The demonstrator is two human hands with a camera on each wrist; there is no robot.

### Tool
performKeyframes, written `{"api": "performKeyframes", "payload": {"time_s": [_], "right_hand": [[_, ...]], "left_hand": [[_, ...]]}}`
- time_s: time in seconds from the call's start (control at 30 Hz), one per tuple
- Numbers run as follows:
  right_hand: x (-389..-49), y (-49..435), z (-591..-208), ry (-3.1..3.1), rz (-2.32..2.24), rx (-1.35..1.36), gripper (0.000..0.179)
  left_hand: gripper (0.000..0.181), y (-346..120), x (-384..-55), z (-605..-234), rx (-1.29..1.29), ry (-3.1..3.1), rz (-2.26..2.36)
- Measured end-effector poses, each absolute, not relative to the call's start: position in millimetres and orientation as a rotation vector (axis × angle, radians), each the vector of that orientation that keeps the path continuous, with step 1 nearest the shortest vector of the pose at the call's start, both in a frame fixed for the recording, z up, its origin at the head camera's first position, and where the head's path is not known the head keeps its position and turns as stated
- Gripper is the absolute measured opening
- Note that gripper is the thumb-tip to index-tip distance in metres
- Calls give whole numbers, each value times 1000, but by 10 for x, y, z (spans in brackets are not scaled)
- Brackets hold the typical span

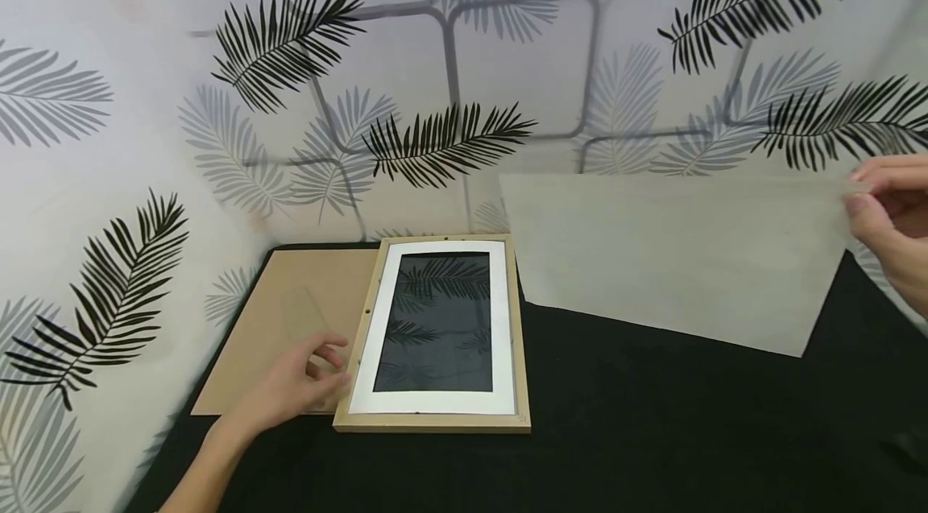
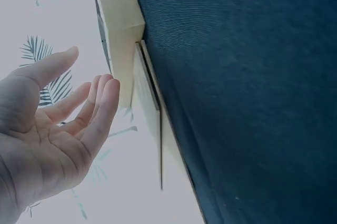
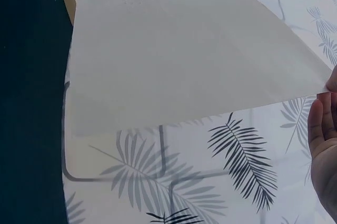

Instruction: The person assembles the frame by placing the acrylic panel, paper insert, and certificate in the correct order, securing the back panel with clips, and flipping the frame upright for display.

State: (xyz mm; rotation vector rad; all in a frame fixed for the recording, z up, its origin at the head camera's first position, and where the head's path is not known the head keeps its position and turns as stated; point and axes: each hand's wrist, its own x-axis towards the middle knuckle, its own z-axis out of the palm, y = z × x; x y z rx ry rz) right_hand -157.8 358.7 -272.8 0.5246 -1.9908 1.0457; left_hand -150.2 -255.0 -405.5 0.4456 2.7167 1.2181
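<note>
My right hand pinches the upper right corner of a large pale grey sheet of paper, which hangs in the air over the right part of the table. In the right wrist view the same sheet stretches away from the fingertips of the right hand. A wooden picture frame lies on the table with a white mat around a dark, glossy window. Beside its left edge is my left hand, fingers loosely bent and holding nothing; the left wrist view shows its palm empty.
A brown backing board lies left of the frame, partly under the left hand, with a small flap on it. Black cloth covers the table. Behind stands a wall with a leaf pattern.
</note>
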Motion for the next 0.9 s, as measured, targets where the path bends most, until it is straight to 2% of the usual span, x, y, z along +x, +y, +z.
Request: {"api": "performKeyframes", "payload": {"time_s": [0.17,0.4,0.57,0.67,0.9], "right_hand": [[-1602,3526,-2771,-1936,1107,537,11],[-1688,3428,-2818,-1759,1353,686,14],[-1677,3330,-2797,-1780,1382,667,14],[-1674,3264,-2788,-1834,1299,627,16],[-1773,3123,-2811,-1593,1538,760,13]], "left_hand": [[44,-2485,-1546,-4013,470,2757,1226],[44,-2375,-1586,-3997,461,2728,1227],[43,-2267,-1618,-3998,493,2732,1268],[43,-2174,-1648,-3992,508,2712,1307],[50,-1887,-1705,-3995,519,2567,1459]]}}
